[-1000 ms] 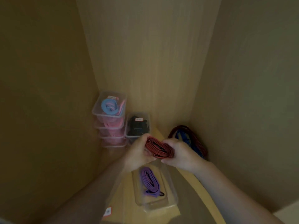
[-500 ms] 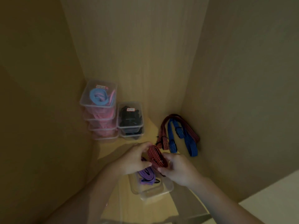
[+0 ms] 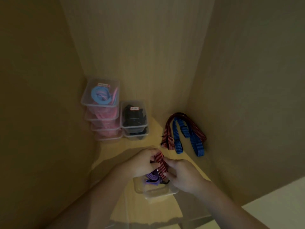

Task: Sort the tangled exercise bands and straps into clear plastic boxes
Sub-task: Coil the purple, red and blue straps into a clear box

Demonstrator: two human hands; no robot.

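Red striped strap [image 3: 159, 162]: folded into a short bundle and held by both hands. Its long axis runs from beyond-left of the grip down to near-right, tilted.
Left hand [image 3: 142, 162]: fingers curled round the far end of the bundle.
Right hand [image 3: 183, 176]: thumb and fingertips pinch the near, lower end. It is the hand closer to the box mouth.
Clear box [image 3: 155, 193]: directly under the grip, top open, no lid visible.
Purple band [image 3: 152, 176]: already in the box, just under the strap's lower end. Can't tell whether they touch.
Key relation: the bundle's lower end points straight into the box, so the drop is short and downward.
Step (judgement): tucking the bundle in beside the purple band; not released yet.
Room: the purple band fills the left part of the box, and the free space looks to be on the right-hand side.
Loose red strap [image 3: 168, 138], loose blue strap [image 3: 180, 134]: tangled together beyond and right of the grip, against the right panel [image 3: 247, 113]. Clear reach for the right hand.
Pink box stack [image 3: 102, 109], black box stack [image 3: 133, 118]: beyond-left of the grip, well apart.
Risk (judgement): the folds may spring open once the pinch lets go.
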